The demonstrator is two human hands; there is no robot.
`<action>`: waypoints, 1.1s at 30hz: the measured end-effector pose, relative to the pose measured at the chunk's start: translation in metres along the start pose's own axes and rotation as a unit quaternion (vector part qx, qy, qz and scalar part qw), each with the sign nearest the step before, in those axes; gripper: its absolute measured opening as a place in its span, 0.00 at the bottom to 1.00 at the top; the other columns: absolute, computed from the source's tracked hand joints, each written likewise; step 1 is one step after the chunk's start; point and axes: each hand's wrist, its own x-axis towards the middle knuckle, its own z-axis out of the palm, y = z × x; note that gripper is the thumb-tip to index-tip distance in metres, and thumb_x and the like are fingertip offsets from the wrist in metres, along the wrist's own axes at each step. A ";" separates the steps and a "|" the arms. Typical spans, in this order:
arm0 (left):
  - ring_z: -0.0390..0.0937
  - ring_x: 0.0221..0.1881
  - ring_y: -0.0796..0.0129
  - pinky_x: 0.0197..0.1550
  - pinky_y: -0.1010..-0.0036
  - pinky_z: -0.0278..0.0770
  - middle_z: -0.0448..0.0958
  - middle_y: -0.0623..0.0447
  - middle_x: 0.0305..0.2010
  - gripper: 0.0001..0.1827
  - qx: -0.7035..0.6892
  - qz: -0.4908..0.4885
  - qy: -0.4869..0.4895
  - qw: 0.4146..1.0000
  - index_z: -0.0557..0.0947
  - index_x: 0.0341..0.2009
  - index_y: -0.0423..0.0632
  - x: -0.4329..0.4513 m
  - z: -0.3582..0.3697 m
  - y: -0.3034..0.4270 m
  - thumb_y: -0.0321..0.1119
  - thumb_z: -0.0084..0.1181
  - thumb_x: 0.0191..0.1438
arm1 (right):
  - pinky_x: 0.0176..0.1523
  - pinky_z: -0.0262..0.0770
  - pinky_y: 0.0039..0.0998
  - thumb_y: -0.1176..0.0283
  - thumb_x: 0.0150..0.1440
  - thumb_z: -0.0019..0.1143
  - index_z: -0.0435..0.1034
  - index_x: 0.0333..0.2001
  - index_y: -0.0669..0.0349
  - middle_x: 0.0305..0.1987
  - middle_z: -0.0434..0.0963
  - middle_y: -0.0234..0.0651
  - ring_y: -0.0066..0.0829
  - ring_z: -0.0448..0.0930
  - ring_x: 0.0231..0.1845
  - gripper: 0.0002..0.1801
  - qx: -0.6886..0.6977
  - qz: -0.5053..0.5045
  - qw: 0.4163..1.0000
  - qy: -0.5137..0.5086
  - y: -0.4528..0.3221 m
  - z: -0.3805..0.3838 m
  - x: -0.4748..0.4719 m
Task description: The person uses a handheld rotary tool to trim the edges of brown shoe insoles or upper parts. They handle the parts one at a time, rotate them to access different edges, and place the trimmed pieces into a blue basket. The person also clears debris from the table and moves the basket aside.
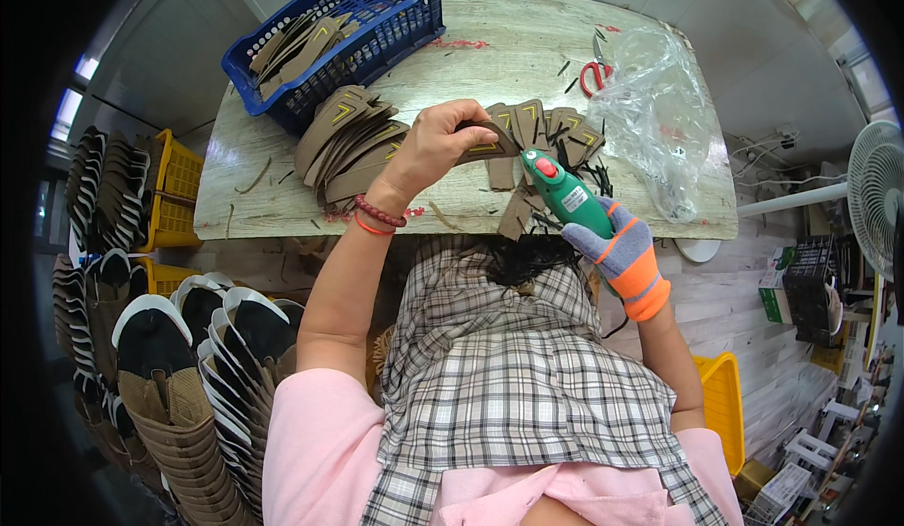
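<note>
My bare left hand [441,137] pinches a curved brown fabric shoe piece [503,146] with a yellow angular mark, above the table. My right hand [625,257], in a grey and orange knit glove, grips a green handheld power tool [575,201] with a red button. The tool's tip meets or almost meets the end of the held piece; the exact contact is hidden. Behind it, similar brown pieces [530,118] lie fanned out among black trimmings [600,176]. Left of my left hand leans an overlapping pile of brown pieces [339,134].
A blue plastic crate [417,21] holding more brown pieces stands at the table's [508,31] back left. Red-handled scissors [595,74] and a clear plastic bag [657,116] lie to the right. Stacked shoe uppers [166,399] crowd the left floor; a white fan [876,194] stands right.
</note>
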 end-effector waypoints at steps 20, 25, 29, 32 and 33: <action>0.68 0.46 0.56 0.49 0.63 0.63 0.74 0.50 0.39 0.16 0.456 0.085 0.218 0.859 0.79 0.42 0.47 0.028 0.029 -0.070 0.32 0.62 0.46 | 0.25 0.66 0.18 0.66 0.52 0.67 0.73 0.46 0.64 0.28 0.77 0.25 0.12 0.70 0.21 0.20 0.058 0.047 0.993 0.089 0.055 0.000 -0.011; 0.69 0.47 0.53 0.52 0.62 0.62 0.74 0.48 0.38 0.15 0.339 -0.082 0.223 0.910 0.77 0.42 0.46 0.056 0.088 -0.097 0.31 0.60 0.47 | 0.34 0.72 0.22 0.61 0.49 0.70 0.73 0.46 0.64 0.31 0.79 0.31 0.17 0.75 0.28 0.24 0.058 0.080 0.991 0.094 0.058 0.000 -0.012; 0.70 0.45 0.53 0.51 0.61 0.65 0.72 0.47 0.41 0.12 0.253 -0.128 0.239 0.929 0.77 0.38 0.45 0.056 0.085 -0.101 0.27 0.58 0.47 | 0.26 0.67 0.19 0.63 0.52 0.68 0.73 0.46 0.64 0.27 0.77 0.26 0.13 0.70 0.22 0.21 0.045 0.050 0.992 0.109 0.054 0.006 -0.007; 0.71 0.40 0.54 0.45 0.63 0.70 0.70 0.47 0.38 0.08 0.134 -0.107 0.332 0.928 0.75 0.34 0.42 0.041 0.074 -0.090 0.23 0.57 0.47 | 0.26 0.67 0.19 0.62 0.51 0.68 0.73 0.46 0.64 0.26 0.76 0.27 0.12 0.70 0.22 0.22 0.032 0.031 0.992 0.119 0.049 0.013 -0.001; 0.72 0.38 0.57 0.43 0.65 0.71 0.72 0.47 0.36 0.09 0.146 -0.099 0.342 0.923 0.75 0.35 0.41 0.034 0.068 -0.085 0.24 0.59 0.48 | 0.26 0.67 0.19 0.62 0.51 0.68 0.73 0.46 0.64 0.26 0.76 0.27 0.13 0.70 0.22 0.22 0.039 0.036 0.992 0.116 0.047 0.015 0.001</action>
